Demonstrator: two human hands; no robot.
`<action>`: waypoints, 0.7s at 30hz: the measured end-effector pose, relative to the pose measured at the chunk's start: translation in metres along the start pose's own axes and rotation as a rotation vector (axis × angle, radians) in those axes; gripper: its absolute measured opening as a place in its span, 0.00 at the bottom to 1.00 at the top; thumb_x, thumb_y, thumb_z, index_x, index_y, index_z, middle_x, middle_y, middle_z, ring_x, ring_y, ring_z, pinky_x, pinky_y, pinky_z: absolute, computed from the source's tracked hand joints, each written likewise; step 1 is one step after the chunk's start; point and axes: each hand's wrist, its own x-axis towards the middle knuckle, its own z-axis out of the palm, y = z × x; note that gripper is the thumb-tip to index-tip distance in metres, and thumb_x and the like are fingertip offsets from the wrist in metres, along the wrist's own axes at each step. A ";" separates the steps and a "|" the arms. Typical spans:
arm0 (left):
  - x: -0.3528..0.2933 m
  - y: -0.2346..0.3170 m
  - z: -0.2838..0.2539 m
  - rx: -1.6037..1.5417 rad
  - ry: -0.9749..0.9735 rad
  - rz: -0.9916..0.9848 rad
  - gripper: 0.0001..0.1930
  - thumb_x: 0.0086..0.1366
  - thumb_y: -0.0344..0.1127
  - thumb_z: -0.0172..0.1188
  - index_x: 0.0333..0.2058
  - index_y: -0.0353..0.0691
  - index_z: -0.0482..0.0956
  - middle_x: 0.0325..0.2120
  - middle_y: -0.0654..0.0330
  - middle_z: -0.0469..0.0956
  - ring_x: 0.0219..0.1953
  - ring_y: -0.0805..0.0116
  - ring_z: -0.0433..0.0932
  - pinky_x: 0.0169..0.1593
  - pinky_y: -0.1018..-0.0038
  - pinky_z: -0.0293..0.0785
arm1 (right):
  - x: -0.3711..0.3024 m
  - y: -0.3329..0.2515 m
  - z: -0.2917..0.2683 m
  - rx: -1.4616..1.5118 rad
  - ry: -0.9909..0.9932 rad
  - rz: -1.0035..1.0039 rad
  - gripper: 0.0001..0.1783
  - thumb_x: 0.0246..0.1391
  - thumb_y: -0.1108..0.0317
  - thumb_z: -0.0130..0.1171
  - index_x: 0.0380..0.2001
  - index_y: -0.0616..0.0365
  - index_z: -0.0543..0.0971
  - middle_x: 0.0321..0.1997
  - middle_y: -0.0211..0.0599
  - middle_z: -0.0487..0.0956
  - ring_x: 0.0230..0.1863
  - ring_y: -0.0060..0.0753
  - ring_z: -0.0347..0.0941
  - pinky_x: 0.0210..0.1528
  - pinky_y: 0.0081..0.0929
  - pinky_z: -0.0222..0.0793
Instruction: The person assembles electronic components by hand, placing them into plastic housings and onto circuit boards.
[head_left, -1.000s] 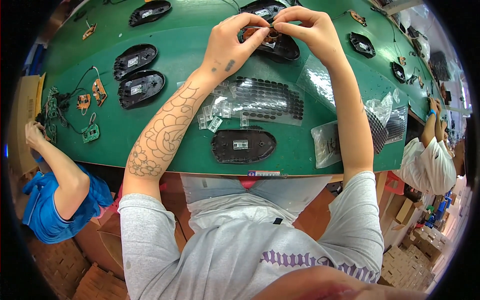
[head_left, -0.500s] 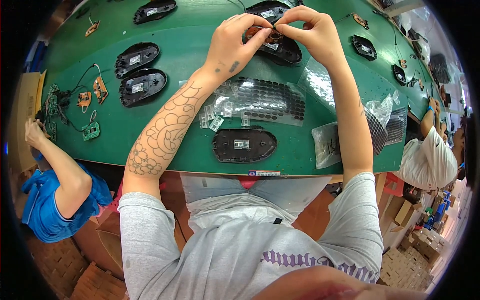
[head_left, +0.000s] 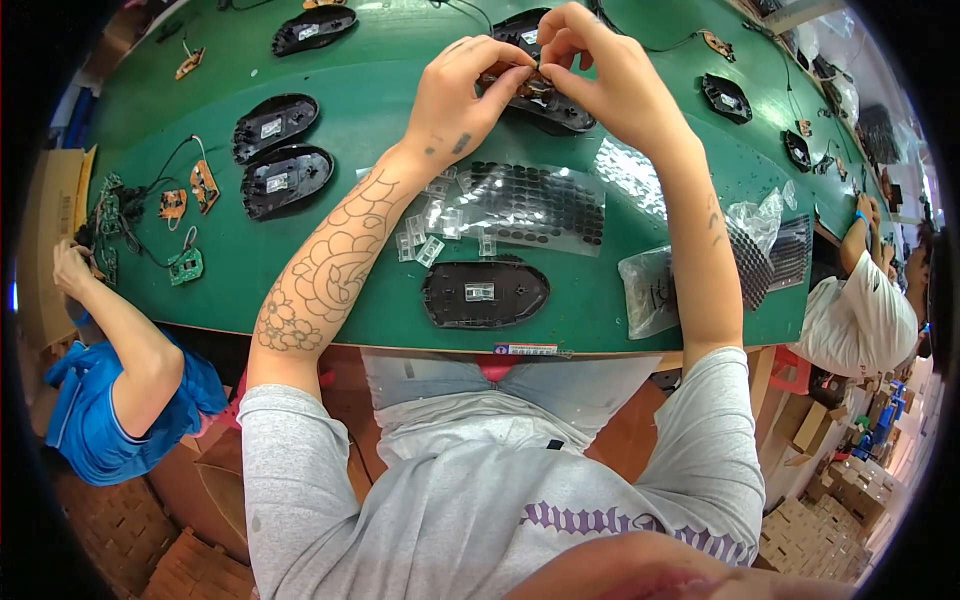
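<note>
At the far middle of the table, both hands meet over a black mouse base [head_left: 567,117] with an orange-brown circuit board [head_left: 538,92] in it. My left hand [head_left: 458,92] closes its thumb and forefinger at the board's left edge. My right hand [head_left: 622,85] is bent in from the right, fingers curled, thumb and fingertips together just above the board. What they pinch is too small to make out. Another black base [head_left: 520,30] lies just behind, partly covered by my right hand. Nearer me rests a black mouse base [head_left: 485,293] with a clear plastic piece [head_left: 480,292] in its middle.
A sheet of black round stickers [head_left: 530,205] and loose clear pieces [head_left: 430,250] lie before my hands. Plastic bags [head_left: 650,290] are at right. Two mouse bases [head_left: 287,180] and wired circuit boards [head_left: 185,265] sit at left. Co-workers [head_left: 130,390] sit at both sides.
Both hands have shifted slightly left. My right hand's forefinger has lifted and its fingers have curled differently over the board. The mouse base under them has shifted left a little.
</note>
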 end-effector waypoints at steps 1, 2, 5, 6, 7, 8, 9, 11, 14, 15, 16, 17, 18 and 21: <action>0.000 0.000 0.000 -0.004 0.002 -0.015 0.03 0.60 0.28 0.62 0.34 0.40 0.82 0.26 0.66 0.79 0.28 0.75 0.72 0.32 0.80 0.69 | 0.000 0.001 0.000 0.009 -0.001 -0.003 0.16 0.54 0.74 0.58 0.47 0.57 0.79 0.31 0.36 0.81 0.27 0.31 0.73 0.33 0.16 0.68; 0.000 -0.001 0.000 -0.007 0.003 -0.030 0.04 0.60 0.28 0.62 0.34 0.40 0.82 0.26 0.66 0.78 0.28 0.75 0.72 0.31 0.80 0.69 | -0.001 0.003 0.001 0.019 -0.001 -0.007 0.17 0.54 0.74 0.58 0.49 0.56 0.78 0.32 0.36 0.81 0.27 0.32 0.73 0.33 0.16 0.68; 0.001 0.000 -0.001 0.006 0.005 -0.045 0.04 0.60 0.28 0.62 0.34 0.40 0.82 0.26 0.66 0.78 0.28 0.75 0.72 0.31 0.80 0.69 | 0.000 0.010 0.002 0.112 0.065 -0.009 0.15 0.53 0.73 0.59 0.46 0.55 0.79 0.32 0.34 0.81 0.27 0.29 0.72 0.34 0.15 0.67; 0.001 0.000 0.002 0.008 0.011 -0.058 0.03 0.60 0.28 0.62 0.34 0.40 0.82 0.26 0.66 0.78 0.28 0.75 0.72 0.31 0.80 0.69 | -0.002 0.014 0.000 0.188 0.119 0.003 0.12 0.52 0.72 0.61 0.41 0.56 0.81 0.33 0.32 0.81 0.28 0.26 0.71 0.33 0.15 0.66; 0.000 0.001 0.004 0.009 0.018 -0.070 0.03 0.60 0.28 0.62 0.34 0.40 0.82 0.26 0.67 0.78 0.28 0.75 0.72 0.31 0.80 0.69 | -0.003 0.018 -0.001 0.264 0.171 0.016 0.09 0.50 0.72 0.63 0.36 0.57 0.83 0.33 0.29 0.81 0.28 0.22 0.70 0.33 0.14 0.64; 0.001 0.001 0.005 0.010 0.024 -0.083 0.03 0.60 0.28 0.62 0.34 0.40 0.82 0.26 0.67 0.78 0.28 0.75 0.72 0.31 0.80 0.68 | -0.003 0.021 -0.001 0.341 0.223 0.028 0.06 0.49 0.71 0.65 0.32 0.59 0.85 0.34 0.27 0.81 0.29 0.18 0.69 0.32 0.14 0.63; 0.001 0.002 0.005 0.014 0.022 -0.079 0.03 0.60 0.28 0.62 0.34 0.40 0.82 0.26 0.67 0.78 0.28 0.75 0.72 0.31 0.80 0.68 | -0.003 0.021 -0.002 0.343 0.227 0.024 0.06 0.49 0.71 0.65 0.32 0.59 0.85 0.34 0.27 0.81 0.29 0.18 0.69 0.32 0.14 0.63; 0.002 0.003 0.004 0.008 0.023 -0.064 0.03 0.60 0.27 0.62 0.34 0.40 0.81 0.25 0.67 0.78 0.28 0.75 0.72 0.31 0.80 0.68 | -0.004 0.020 -0.002 0.218 0.181 -0.010 0.06 0.49 0.71 0.64 0.32 0.59 0.84 0.33 0.27 0.81 0.30 0.19 0.70 0.35 0.16 0.64; 0.002 0.005 0.004 -0.001 0.023 -0.050 0.03 0.60 0.27 0.62 0.34 0.40 0.81 0.25 0.67 0.77 0.27 0.75 0.71 0.31 0.80 0.68 | -0.006 0.019 -0.002 0.092 0.136 -0.039 0.06 0.50 0.71 0.64 0.32 0.59 0.84 0.32 0.27 0.80 0.31 0.20 0.70 0.37 0.18 0.66; 0.003 0.005 0.004 -0.003 0.022 -0.057 0.03 0.60 0.27 0.62 0.33 0.40 0.81 0.24 0.67 0.77 0.27 0.75 0.71 0.31 0.80 0.68 | -0.006 0.019 -0.002 0.082 0.130 -0.047 0.06 0.49 0.70 0.64 0.31 0.59 0.84 0.32 0.27 0.81 0.32 0.21 0.71 0.37 0.20 0.67; 0.002 0.006 0.004 -0.004 0.022 -0.064 0.03 0.60 0.27 0.62 0.33 0.40 0.81 0.24 0.67 0.77 0.27 0.75 0.71 0.32 0.80 0.68 | -0.006 0.019 -0.002 0.072 0.124 -0.054 0.06 0.49 0.70 0.64 0.30 0.59 0.84 0.31 0.27 0.81 0.32 0.23 0.72 0.38 0.21 0.68; 0.002 0.006 0.004 -0.005 0.023 -0.071 0.03 0.60 0.27 0.62 0.33 0.40 0.81 0.24 0.67 0.77 0.27 0.75 0.71 0.32 0.80 0.68 | -0.006 0.019 -0.002 0.062 0.117 -0.061 0.05 0.49 0.70 0.64 0.30 0.59 0.84 0.31 0.27 0.81 0.32 0.24 0.73 0.38 0.22 0.69; 0.002 0.006 0.004 -0.006 0.023 -0.078 0.03 0.60 0.27 0.62 0.33 0.40 0.81 0.24 0.67 0.77 0.27 0.75 0.71 0.32 0.80 0.68 | -0.006 0.019 -0.001 0.052 0.109 -0.069 0.05 0.48 0.69 0.63 0.29 0.58 0.84 0.31 0.27 0.82 0.33 0.25 0.74 0.38 0.23 0.70; 0.002 0.003 0.005 -0.013 0.020 -0.080 0.03 0.60 0.27 0.62 0.33 0.39 0.81 0.24 0.66 0.77 0.27 0.75 0.71 0.31 0.80 0.68 | -0.004 0.018 -0.002 -0.088 0.108 -0.166 0.05 0.47 0.71 0.64 0.29 0.58 0.84 0.30 0.27 0.80 0.36 0.26 0.73 0.41 0.23 0.68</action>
